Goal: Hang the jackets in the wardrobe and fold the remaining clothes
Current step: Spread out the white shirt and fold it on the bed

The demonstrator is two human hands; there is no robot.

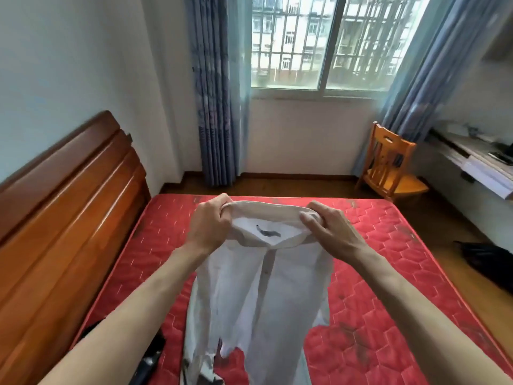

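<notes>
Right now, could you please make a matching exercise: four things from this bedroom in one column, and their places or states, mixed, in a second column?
Things:
1. white button-up shirt
2. red quilted mattress
3. orange wooden chair
4. dark wooden headboard

Places or states:
A. stands on the floor, below the right blue curtain
B. gripped at the collar by the left hand and right hand, hanging down
C. runs along the wall on the left
D. lies flat under the hanging garment

Pairs: 1-B, 2-D, 3-A, 4-C
</notes>
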